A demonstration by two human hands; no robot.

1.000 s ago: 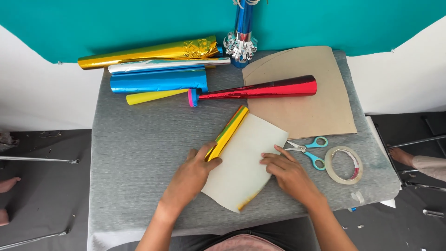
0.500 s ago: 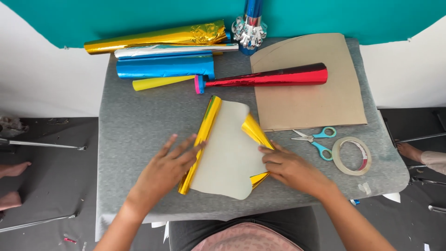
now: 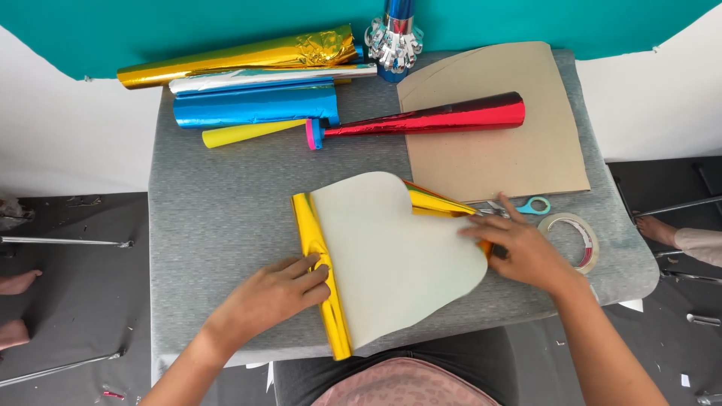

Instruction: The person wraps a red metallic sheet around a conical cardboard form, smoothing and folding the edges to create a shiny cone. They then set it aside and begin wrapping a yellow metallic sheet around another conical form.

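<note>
Sheet (image 3: pixel 391 256) now spread wider than 0.5 s ago, pale side up, gold edge at left, just below card (image 3: pixel 496 120). L hand (image 3: pixel 274 293) flat, pressing gold edge. R hand (image 3: pixel 523 252) flat on sheet's rt edge, beside tape (image 3: pixel 579 240). Hands apart, gripping nothing. Flattening nearly done.

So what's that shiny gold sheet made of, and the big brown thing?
The gold sheet looks like thin metallic foil paper: mirror-bright on the curled edge, matte pale on its back. The left hand presses it flat. The brown sheet looks like plain cardboard: dull, flat, stiff-edged.
</note>
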